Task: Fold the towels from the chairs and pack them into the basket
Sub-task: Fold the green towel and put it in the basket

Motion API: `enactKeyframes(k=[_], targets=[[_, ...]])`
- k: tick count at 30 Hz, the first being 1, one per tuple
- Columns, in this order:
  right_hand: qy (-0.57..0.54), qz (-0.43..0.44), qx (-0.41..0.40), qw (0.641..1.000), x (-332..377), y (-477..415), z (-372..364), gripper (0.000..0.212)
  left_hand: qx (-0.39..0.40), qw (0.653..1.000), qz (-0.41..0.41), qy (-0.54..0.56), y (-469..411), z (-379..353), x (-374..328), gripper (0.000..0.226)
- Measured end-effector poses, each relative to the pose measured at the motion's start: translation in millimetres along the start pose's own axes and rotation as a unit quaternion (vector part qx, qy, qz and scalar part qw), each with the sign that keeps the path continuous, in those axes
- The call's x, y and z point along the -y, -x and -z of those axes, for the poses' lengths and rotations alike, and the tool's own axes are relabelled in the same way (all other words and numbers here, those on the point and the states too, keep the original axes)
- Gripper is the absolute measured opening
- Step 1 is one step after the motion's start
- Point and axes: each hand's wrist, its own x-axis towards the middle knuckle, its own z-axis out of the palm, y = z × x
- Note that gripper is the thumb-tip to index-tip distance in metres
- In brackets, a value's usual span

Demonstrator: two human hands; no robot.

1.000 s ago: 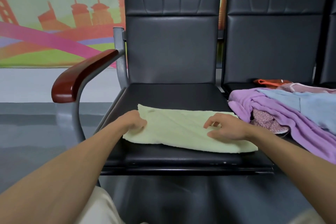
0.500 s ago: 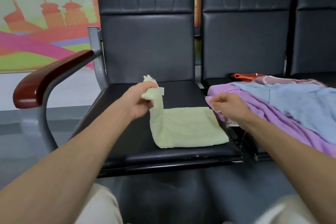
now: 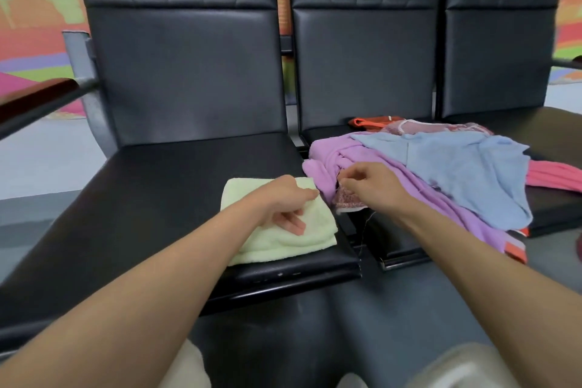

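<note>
A waiting area: linked black seats (image 3: 189,79) before a bright mural (image 3: 28,41).

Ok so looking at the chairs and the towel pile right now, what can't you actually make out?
Head view only:
- Basket: out of frame, so where it stands is unknown.
- Pinkish patterned cloth: mostly buried under the purple towel and right hand.
- Pink towel: cut by the right edge.
- Orange cloth: hidden behind the pile.

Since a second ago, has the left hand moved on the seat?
Yes. The left hand has crossed toward the purple towel, from the yellow towel's armrest-side end to its folded top.
</note>
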Motion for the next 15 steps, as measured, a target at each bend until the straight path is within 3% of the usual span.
enactKeyframes(k=[2,5,9,12,15], targets=[[0.023,0.022,0.006,0.999,3.4,3.8,1.1,0.014,-0.05,0.997,-0.049,-0.01,0.9,5.9,2.3,0.024],[-0.002,0.065,0.055,0.996,11.5,10.7,-1.7,0.013,-0.143,0.956,-0.146,-0.212,-0.9,29.1,26.1,0.027],[0.071,0.117,0.183,0.974,21.1,20.4,-15.7,0.018,-0.062,0.915,-0.141,-0.372,3.8,59.5,63.4,0.028],[0.165,0.14,0.239,0.947,31.5,19.5,-25.9,0.039,-0.064,0.897,-0.136,-0.416,19.0,72.1,68.6,0.02],[0.203,0.131,0.262,0.934,44.1,13.5,-37.3,0.043,-0.056,0.896,-0.142,-0.417,37.4,84.1,77.5,0.016]])
